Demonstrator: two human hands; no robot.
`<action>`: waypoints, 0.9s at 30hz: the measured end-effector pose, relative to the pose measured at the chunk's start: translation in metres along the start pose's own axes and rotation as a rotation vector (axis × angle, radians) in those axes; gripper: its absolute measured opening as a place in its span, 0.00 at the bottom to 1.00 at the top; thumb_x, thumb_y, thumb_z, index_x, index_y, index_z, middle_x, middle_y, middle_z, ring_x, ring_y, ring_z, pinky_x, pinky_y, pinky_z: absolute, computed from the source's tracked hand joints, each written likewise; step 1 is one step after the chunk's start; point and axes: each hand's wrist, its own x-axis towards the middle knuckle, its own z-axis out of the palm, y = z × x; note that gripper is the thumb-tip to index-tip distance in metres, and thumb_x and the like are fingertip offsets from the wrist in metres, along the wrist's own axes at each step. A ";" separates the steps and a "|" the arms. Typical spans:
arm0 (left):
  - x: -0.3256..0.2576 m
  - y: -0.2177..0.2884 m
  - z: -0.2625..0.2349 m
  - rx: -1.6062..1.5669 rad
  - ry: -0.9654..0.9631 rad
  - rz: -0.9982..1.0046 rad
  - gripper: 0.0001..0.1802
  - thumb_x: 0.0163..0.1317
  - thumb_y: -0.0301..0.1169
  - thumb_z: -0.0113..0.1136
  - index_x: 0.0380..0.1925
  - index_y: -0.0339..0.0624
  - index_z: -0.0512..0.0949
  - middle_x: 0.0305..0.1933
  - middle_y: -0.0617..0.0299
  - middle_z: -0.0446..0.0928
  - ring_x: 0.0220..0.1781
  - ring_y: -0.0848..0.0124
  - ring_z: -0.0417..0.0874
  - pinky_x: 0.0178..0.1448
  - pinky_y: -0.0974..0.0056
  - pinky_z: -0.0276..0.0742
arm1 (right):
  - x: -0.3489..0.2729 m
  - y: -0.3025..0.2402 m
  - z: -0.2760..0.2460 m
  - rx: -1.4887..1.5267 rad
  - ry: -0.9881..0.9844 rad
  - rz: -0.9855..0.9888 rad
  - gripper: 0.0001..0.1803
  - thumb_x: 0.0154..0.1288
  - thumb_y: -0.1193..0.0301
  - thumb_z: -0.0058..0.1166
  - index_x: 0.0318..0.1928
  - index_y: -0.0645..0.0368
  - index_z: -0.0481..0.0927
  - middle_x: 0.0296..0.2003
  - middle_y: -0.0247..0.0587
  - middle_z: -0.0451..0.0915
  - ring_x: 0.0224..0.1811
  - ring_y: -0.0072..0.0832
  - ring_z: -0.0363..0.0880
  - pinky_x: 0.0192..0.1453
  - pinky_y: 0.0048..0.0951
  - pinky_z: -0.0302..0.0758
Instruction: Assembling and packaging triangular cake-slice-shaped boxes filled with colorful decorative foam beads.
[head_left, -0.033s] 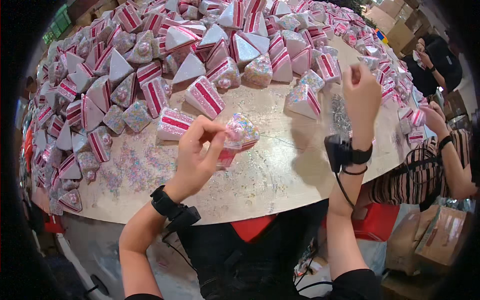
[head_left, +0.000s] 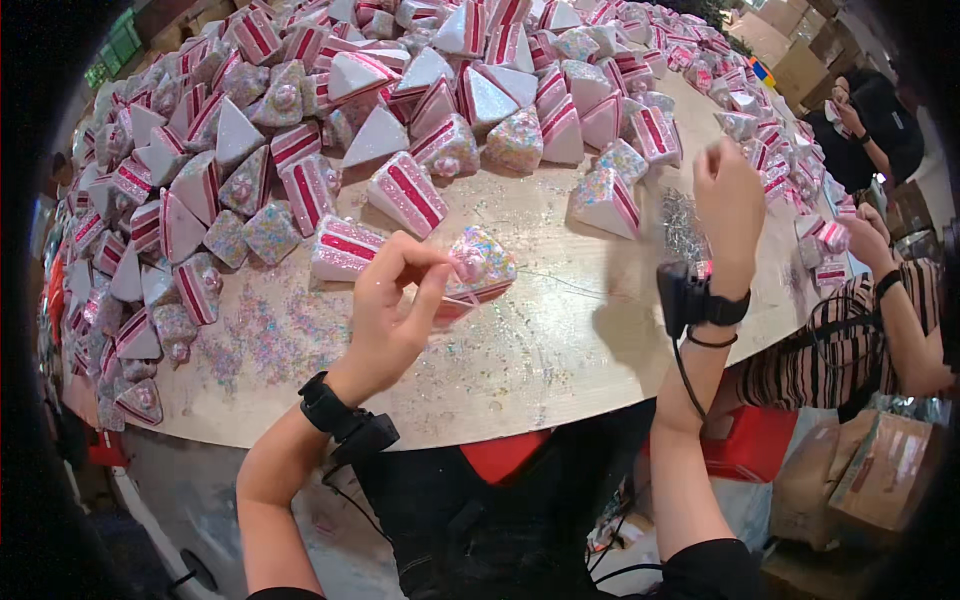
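Left hand [head_left: 390,305]: fingers pinched on pink swirl [head_left: 468,264] of cake slice [head_left: 492,258], over desk [head_left: 560,375]; right hand [head_left: 728,205]: fingers curled closed, hold unclear. Swirl, sprinkles already on; heaped slices [head_left: 380,140] far side, finished or not unclear

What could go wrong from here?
The left hand seems to pinch the slice by its pink topping, so it might slip or twist. Loose glitter on the table could stick to the slice. In the pile, pieces lean on one another, so some might tumble.
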 end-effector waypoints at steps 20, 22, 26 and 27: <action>-0.008 0.008 0.002 -0.054 0.056 -0.092 0.04 0.66 0.22 0.51 0.38 0.34 0.74 0.36 0.64 0.71 0.33 0.81 0.69 0.39 0.75 0.66 | 0.008 0.062 0.006 -0.365 0.066 0.019 0.11 0.52 0.63 0.64 0.29 0.58 0.84 0.32 0.49 0.81 0.36 0.46 0.81 0.42 0.43 0.75; -0.008 0.008 0.002 -0.065 0.059 -0.101 0.04 0.66 0.22 0.51 0.38 0.34 0.74 0.35 0.64 0.71 0.33 0.81 0.69 0.39 0.75 0.65 | 0.007 0.060 0.009 -0.322 -0.128 0.050 0.15 0.53 0.65 0.64 0.31 0.66 0.82 0.28 0.51 0.81 0.34 0.45 0.81 0.38 0.40 0.75; -0.007 0.009 0.002 -0.055 0.059 -0.088 0.04 0.66 0.22 0.51 0.38 0.34 0.74 0.36 0.65 0.70 0.34 0.82 0.69 0.39 0.75 0.65 | 0.005 0.078 0.022 -0.330 -0.365 0.071 0.11 0.53 0.63 0.62 0.30 0.57 0.84 0.31 0.50 0.83 0.37 0.44 0.82 0.41 0.44 0.76; -0.007 0.008 0.002 -0.064 0.069 -0.096 0.04 0.67 0.22 0.51 0.38 0.34 0.74 0.36 0.65 0.70 0.34 0.82 0.68 0.40 0.75 0.65 | 0.005 0.066 0.021 -0.386 -0.236 0.128 0.09 0.53 0.64 0.60 0.30 0.56 0.84 0.31 0.49 0.83 0.38 0.44 0.82 0.41 0.44 0.76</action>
